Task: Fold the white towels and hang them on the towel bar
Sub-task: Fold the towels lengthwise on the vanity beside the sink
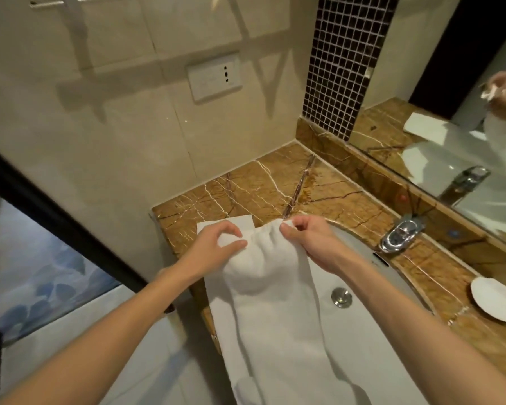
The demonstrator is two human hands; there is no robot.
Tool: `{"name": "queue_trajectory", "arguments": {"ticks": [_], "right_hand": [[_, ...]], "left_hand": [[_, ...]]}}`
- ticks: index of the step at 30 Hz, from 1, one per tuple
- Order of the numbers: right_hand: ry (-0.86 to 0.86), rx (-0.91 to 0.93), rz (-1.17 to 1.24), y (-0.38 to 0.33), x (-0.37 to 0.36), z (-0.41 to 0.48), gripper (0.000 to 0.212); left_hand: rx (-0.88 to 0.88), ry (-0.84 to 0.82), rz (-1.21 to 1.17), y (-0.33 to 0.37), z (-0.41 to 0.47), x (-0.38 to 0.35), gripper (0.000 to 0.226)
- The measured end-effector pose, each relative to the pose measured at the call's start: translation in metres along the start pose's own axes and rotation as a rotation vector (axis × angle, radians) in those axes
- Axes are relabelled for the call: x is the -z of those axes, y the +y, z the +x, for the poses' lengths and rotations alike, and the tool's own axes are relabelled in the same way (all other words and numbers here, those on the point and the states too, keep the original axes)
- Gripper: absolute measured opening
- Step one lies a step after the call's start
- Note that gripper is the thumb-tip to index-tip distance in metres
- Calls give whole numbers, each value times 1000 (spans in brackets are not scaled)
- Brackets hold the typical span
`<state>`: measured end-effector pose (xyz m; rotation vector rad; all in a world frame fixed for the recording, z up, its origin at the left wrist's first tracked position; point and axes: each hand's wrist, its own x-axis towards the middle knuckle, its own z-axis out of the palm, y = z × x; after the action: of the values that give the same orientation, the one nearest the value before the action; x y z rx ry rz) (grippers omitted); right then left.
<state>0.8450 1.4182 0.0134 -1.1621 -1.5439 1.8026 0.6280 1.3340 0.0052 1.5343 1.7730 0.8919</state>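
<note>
At a bathroom vanity, I am holding up a white towel (269, 302) by its top edge, my left hand (214, 244) curling round one bunched corner and my right hand (307, 241) pinching the other between thumb and fingertips. The thick, nubby cloth is gathering into soft pleats between my hands and trailing long and narrow over the front of the veined brown marble counter (275, 185) and the rim of the glossy sink (371, 323). A flat, square-cornered second towel (228, 223) (apparently already folded) is lying just behind my left hand. The thin metal towel bar (50, 2) is showing nothing hung on the stretch in view, so I judge the hanging is yet to begin.
</note>
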Motion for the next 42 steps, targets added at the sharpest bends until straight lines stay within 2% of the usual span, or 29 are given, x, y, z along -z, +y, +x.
{"name": "queue_trajectory", "arguments": {"ticks": [9,13,18,27,33,38,42], "right_hand": [[106,-23,32,10,-4,24,19],[160,-31,59,8,-11,35,32],[181,-35,54,4,-23,42,27],[267,-13,-78,-11,-41,60,26],[369,-11,-102,-19,-43,70,24],[447,1,-163,-24,-45,79,28],[478,16,-121,-28,-47,92,25]], "left_hand": [[62,60,-4,-30,19,10,22],[93,87,-85,-40,23,18,25],[21,21,-36,-47,23,34,22],[116,73,-74,-57,30,58,18],[189,103,-214,-55,35,66,10],[251,218,-412,-46,46,70,7],[291,293,-444,-49,57,74,8]]}}
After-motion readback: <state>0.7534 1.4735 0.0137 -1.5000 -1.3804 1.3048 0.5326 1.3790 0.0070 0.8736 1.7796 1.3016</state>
